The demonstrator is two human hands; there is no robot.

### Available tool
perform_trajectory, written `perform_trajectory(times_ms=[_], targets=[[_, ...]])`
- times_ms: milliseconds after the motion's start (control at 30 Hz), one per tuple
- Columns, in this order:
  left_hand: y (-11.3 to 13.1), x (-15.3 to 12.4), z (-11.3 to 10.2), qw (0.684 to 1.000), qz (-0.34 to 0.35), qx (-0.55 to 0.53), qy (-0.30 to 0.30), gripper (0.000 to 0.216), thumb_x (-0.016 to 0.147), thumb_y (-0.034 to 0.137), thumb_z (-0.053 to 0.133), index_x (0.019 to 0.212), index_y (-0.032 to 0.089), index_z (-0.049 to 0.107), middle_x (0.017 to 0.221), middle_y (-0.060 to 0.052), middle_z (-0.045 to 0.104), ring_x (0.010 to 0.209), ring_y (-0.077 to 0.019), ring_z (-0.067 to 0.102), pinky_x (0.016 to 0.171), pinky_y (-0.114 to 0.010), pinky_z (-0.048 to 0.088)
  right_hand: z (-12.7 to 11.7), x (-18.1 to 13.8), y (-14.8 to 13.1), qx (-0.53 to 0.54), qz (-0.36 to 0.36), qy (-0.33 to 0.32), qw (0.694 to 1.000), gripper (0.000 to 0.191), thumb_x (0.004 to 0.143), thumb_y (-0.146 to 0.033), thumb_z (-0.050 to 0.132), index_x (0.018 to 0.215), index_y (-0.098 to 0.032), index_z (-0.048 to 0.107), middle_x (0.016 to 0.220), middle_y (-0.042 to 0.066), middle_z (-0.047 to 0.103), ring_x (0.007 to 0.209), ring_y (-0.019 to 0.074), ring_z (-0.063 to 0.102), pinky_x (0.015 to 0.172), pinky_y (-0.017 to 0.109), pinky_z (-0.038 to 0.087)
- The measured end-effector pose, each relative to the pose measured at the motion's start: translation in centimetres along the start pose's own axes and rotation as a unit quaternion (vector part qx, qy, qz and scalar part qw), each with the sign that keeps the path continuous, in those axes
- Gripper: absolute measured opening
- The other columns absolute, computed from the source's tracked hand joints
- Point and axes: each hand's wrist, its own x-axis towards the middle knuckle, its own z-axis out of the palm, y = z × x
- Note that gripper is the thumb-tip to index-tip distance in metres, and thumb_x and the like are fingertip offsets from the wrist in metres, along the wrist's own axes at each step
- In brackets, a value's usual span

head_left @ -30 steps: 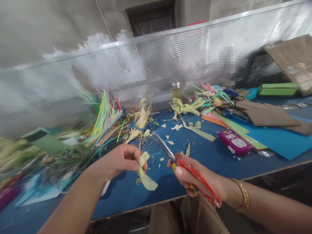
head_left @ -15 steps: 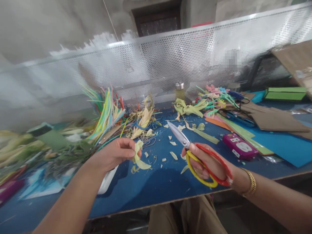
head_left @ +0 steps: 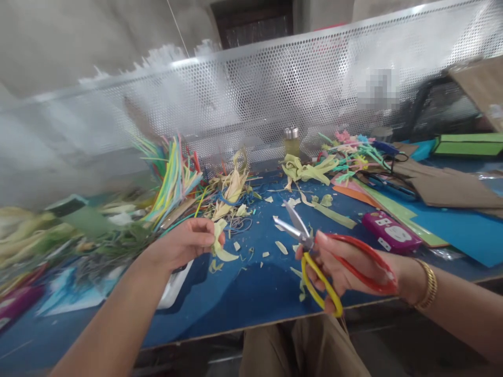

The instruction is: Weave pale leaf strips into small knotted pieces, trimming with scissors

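Observation:
My left hand [head_left: 194, 241] pinches a pale green strip of dried husk [head_left: 220, 243] above the blue tabletop [head_left: 251, 293]. In my right hand [head_left: 330, 267] are scissors [head_left: 302, 238] with one red and one yellow handle. Their blades stand apart and point away from me, toward the back left, with nothing between them. Small cut scraps [head_left: 281, 247] lie on the table between my hands. Behind them is a longer husk strip [head_left: 334, 214], and a bunch of pale green husks [head_left: 308, 170] lies farther back.
Colourful thin sticks [head_left: 173, 178] and tangled fibres [head_left: 94, 262] crowd the left. A purple box [head_left: 389, 230], coloured paper sheets [head_left: 459, 241] and brown card [head_left: 451, 188] lie to the right. A jar [head_left: 291, 141] stands before the perforated metal screen [head_left: 267, 94]. A white object [head_left: 175, 288] lies under my left wrist.
The scissors' blades and handles have spread from closed to open. My right hand has moved slightly right. My left hand keeps its pinch on the husk strip.

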Motion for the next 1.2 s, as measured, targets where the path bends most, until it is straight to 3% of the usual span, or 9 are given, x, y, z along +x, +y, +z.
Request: perform_trajectory(times_ms=[167, 567, 933, 1100, 1200], targets=[[1.0, 0.3, 0.7, 0.999, -0.014, 0.027, -0.009, 0.026, 0.052, 0.028, 0.088, 0.06, 0.014, 0.067, 0.068, -0.007, 0.07, 0.055, -0.0116, 0.06, 0.052, -0.021, 0.047, 2.7, 0.8, 1.5, -0.004, 0.05, -0.063, 0.997, 0.069, 0.082, -0.079, 0.034, 0.105, -0.017, 0.054, 0.073, 0.001, 0.052, 0.06, 0.0121, 0.053, 0.055, 0.029, 0.054], [1.3, -0.3, 2.6, 0.997, -0.013, 0.059, -0.056, 0.026, 0.051, 0.032, 0.09, 0.063, 0.016, 0.072, 0.066, -0.006, 0.071, 0.056, -0.0124, 0.06, 0.055, -0.02, 0.046, 4.5, 4.0, 2.1, -0.004, -0.005, -0.066, 0.998, 0.07, 0.081, -0.081, 0.035, 0.104, -0.017, 0.055, 0.072, -0.001, 0.047, 0.056, 0.0092, 0.048, 0.045, 0.021, 0.047], [1.3, -1.0, 3.5, 0.992, 0.011, 0.056, -0.114, 0.026, 0.057, 0.034, 0.087, 0.064, 0.014, 0.072, 0.066, -0.007, 0.07, 0.058, -0.0152, 0.062, 0.055, -0.023, 0.047, 4.6, 4.8, 2.6, -0.001, 0.008, -0.015, 1.0, 0.066, 0.082, -0.079, 0.037, 0.103, -0.019, 0.054, 0.061, -0.005, 0.045, 0.043, 0.0073, 0.042, 0.037, 0.018, 0.037], [1.2, -1.2, 2.4, 0.992, 0.015, 0.047, -0.115, 0.025, 0.057, 0.033, 0.087, 0.065, 0.014, 0.072, 0.066, -0.007, 0.07, 0.057, -0.0137, 0.061, 0.053, -0.022, 0.047, 4.7, 3.9, 2.1, -0.102, -0.059, 0.061, 0.991, 0.056, 0.087, -0.07, 0.043, 0.092, -0.017, 0.058, 0.051, -0.007, 0.042, 0.036, 0.0038, 0.035, 0.036, 0.015, 0.029], [0.8, -1.3, 1.2, 0.995, 0.023, 0.037, -0.085, 0.024, 0.057, 0.033, 0.087, 0.066, 0.016, 0.072, 0.065, -0.005, 0.069, 0.056, -0.0132, 0.06, 0.051, -0.021, 0.046, 4.0, 3.3, 1.3, -0.067, -0.047, 0.067, 0.994, 0.053, 0.087, -0.07, 0.044, 0.089, -0.019, 0.056, 0.051, -0.008, 0.04, 0.034, 0.003, 0.031, 0.035, 0.015, 0.028]])
